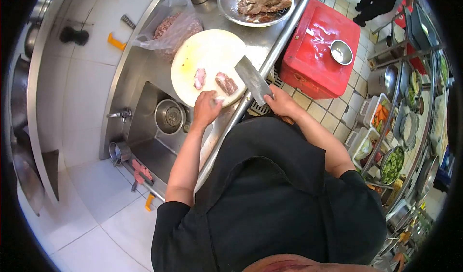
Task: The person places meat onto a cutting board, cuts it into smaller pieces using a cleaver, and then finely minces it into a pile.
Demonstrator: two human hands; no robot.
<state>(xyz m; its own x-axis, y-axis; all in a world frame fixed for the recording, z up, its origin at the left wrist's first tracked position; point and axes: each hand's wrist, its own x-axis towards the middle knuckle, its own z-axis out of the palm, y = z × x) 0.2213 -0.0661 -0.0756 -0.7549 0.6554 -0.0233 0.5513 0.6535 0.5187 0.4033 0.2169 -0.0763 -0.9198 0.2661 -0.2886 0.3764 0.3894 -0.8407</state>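
Cleaver clamped in right hand, blade held aside, seemingly so left hand can pinch pale scrap beside meat pieces.

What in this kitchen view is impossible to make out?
Head view:
- Cleaver handle: hidden inside the right hand.
- What the left hand grips at the cutting board edge: fingers cover it.
- Plastic bag contents: blurred by the film.
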